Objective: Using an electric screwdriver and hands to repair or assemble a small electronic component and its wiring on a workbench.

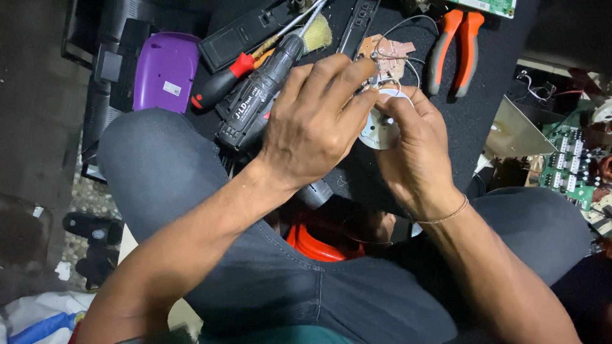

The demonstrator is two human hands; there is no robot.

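Observation:
My left hand (312, 124) and my right hand (414, 143) meet over a small white round part (377, 132) with holes in it. My right hand holds this disc from below and the right. My left fingers pinch at thin wires (408, 60) that run from the disc to a small brown circuit board (386, 51) just beyond. A dark electric screwdriver (258, 95) lies under my left hand, touching the wrist side. Both hands work above my lap, in dark grey trousers.
Orange-handled pliers (454, 48) lie at the top right on a black mat (497, 95). A red-handled screwdriver (223, 83), a brush (315, 35), black remote-like cases (245, 35) and a purple case (167, 70) lie top left. Green circuit boards (567, 169) sit right. An orange object (315, 245) lies between my legs.

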